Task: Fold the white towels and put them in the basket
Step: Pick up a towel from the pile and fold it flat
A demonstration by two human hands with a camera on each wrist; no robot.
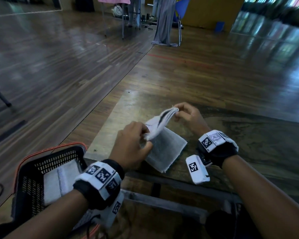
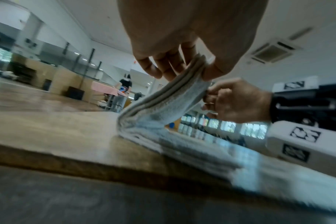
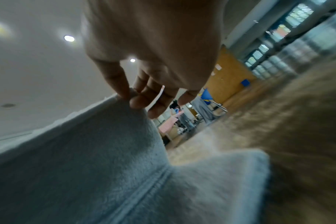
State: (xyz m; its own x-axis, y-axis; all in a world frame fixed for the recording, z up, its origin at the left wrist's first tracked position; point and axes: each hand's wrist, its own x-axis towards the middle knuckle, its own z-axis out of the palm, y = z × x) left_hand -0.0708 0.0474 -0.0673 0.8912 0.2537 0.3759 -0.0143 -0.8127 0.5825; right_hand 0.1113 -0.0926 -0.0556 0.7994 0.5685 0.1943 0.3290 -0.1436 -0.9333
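Observation:
A white towel [image 1: 164, 149] lies partly folded on the wooden table [image 1: 248, 135], its far edge lifted off the surface. My left hand [image 1: 136, 140] pinches the near corner of that raised edge; the left wrist view shows thumb and fingers [image 2: 211, 72] clamped on the layered towel [image 2: 163, 109]. My right hand [image 1: 183, 112] pinches the far corner, its fingers [image 3: 136, 100] nipping the towel [image 3: 98, 148] in the right wrist view. A black basket [image 1: 33, 169] with an orange rim stands at lower left, with one folded white towel [image 1: 59, 180] inside.
The table's near edge [image 1: 162, 178] runs just below my wrists. The basket stands on the floor left of the table. Wooden floor spreads beyond, with a chair draped in grey cloth [image 1: 166, 23] and a pink-covered table [image 1: 114, 0] far away.

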